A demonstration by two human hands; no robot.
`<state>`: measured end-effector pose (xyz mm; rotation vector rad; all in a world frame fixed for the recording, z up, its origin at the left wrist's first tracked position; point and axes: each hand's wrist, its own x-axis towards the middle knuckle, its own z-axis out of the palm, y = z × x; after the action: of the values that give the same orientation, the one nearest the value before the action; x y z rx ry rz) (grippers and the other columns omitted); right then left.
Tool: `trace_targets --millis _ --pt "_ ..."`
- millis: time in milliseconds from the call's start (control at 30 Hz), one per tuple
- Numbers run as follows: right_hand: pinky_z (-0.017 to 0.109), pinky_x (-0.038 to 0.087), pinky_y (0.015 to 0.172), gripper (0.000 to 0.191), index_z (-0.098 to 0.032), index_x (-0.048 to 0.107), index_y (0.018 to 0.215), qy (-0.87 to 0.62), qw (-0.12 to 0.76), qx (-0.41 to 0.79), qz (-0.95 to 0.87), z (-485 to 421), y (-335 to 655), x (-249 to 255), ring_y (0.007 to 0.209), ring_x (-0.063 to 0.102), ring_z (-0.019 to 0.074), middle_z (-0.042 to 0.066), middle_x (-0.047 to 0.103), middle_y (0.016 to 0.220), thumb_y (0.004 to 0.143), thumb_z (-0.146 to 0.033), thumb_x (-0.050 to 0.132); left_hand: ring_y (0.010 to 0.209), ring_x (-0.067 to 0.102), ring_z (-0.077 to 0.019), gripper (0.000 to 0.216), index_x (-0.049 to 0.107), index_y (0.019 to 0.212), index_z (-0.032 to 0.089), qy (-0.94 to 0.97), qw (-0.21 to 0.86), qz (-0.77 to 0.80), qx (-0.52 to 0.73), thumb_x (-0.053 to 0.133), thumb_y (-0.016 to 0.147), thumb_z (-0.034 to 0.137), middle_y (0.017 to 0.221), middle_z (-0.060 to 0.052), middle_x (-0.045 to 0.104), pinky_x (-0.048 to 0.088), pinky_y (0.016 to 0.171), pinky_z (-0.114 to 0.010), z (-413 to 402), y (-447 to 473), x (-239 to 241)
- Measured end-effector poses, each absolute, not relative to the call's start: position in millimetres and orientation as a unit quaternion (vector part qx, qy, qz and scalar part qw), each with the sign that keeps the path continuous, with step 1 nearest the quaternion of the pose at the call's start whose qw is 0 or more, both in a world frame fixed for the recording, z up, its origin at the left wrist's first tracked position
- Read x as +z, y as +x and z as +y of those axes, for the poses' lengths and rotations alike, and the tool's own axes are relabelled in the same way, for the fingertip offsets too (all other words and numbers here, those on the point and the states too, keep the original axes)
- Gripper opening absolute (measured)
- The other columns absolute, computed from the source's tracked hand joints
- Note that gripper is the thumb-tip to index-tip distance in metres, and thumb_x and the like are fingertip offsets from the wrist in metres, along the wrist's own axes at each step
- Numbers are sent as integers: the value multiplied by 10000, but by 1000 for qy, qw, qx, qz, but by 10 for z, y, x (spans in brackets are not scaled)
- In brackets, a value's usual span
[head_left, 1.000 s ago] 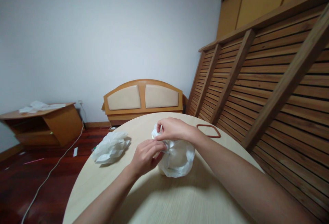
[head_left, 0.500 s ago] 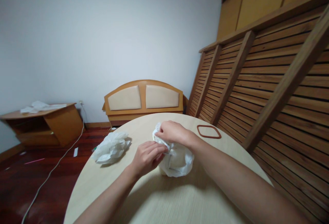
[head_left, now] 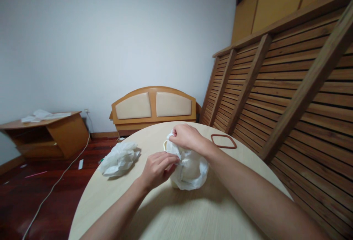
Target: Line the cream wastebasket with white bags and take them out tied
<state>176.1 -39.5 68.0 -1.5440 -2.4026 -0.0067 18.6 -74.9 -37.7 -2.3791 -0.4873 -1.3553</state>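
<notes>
A thin white plastic bag sits on the round pale wooden table, wrapped around a light-coloured round container whose rim shows at the bag's top left. My right hand is closed on the bag's gathered top. Just to its left, my left hand pinches the bag's side, fingers closed on the plastic. Both forearms reach in from the bottom of the view.
A second crumpled white bag lies on the table's left part. A brown rubber ring lies at the far right. A slatted wooden frame leans along the right. A headboard and low cabinet stand by the wall.
My right hand has lifted slightly and moved back with the bag's top, showing a bit of the container's rim. My left hand has stayed on the bag's side.
</notes>
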Motion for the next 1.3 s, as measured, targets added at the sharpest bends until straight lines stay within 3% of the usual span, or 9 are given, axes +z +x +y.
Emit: trace_targets --millis 233,433,600,667,733,900,1000,1100,1300 --pt "271 333 550 249 -165 721 730 -548 193 30 -813 -424 2160 790 651 635 184 74 736 724 854 -315 565 746 743 -166 218 622 1037 213 -832 113 -193 -507 552 878 82 857 -57 772 589 690 -261 -754 202 -377" --pt "247 359 579 192 -168 680 730 -461 218 93 -855 -598 2484 701 656 601 154 20 703 724 858 -280 592 784 679 -170 230 613 1060 204 -803 28 -252 -539 553 867 95 860 -51 699 565 716 -275 -782 213 -357" --pt "228 364 568 224 -175 716 795 -349 206 177 -897 -776 2509 554 615 565 122 -15 671 691 920 -328 611 1008 645 -215 435 574 1302 222 -818 6 -249 -519 615 878 135 1111 -110 644 559 869 -352 -797 234 -344" --pt "224 357 556 232 -176 737 815 -320 195 197 -906 -809 2485 500 594 543 111 -22 656 669 933 -335 616 1109 621 -235 457 576 1324 239 -828 7 -241 -507 620 883 132 1194 -122 622 541 938 -384 -797 250 -343" --pt "221 362 557 239 -175 755 831 -298 186 207 -913 -823 2470 469 591 538 108 -22 656 662 945 -327 610 1090 628 -229 403 612 1270 247 -839 10 -228 -494 605 889 114 1174 -110 640 541 922 -377 -792 266 -346" --pt "228 428 605 229 -184 777 887 -288 185 209 -916 -790 2501 466 659 620 128 -2 731 752 960 -278 581 879 648 -194 210 665 1045 229 -852 45 -227 -470 594 898 96 970 -65 707 521 774 -330 -777 277 -361" --pt "269 496 771 187 -191 769 961 -309 290 136 -896 -667 2528 428 837 678 165 30 765 919 950 -217 584 868 663 -188 197 656 1032 218 -849 59 -214 -480 587 907 83 961 -67 726 514 769 -319 -771 279 -363" --pt "348 489 950 223 -193 750 1067 -318 360 57 -875 -466 2545 327 1036 667 204 66 759 1081 954 -157 561 878 688 -183 192 649 1039 212 -850 59 -185 -490 581 919 79 966 -69 745 518 791 -317 -759 288 -367" --pt "392 499 940 234 -214 765 1077 -320 345 30 -882 -169 2587 102 1010 662 229 68 773 1046 919 -119 620 890 706 -179 169 653 1053 202 -850 53 -153 -501 554 954 107 977 -75 759 530 800 -314 -749 304 -377"
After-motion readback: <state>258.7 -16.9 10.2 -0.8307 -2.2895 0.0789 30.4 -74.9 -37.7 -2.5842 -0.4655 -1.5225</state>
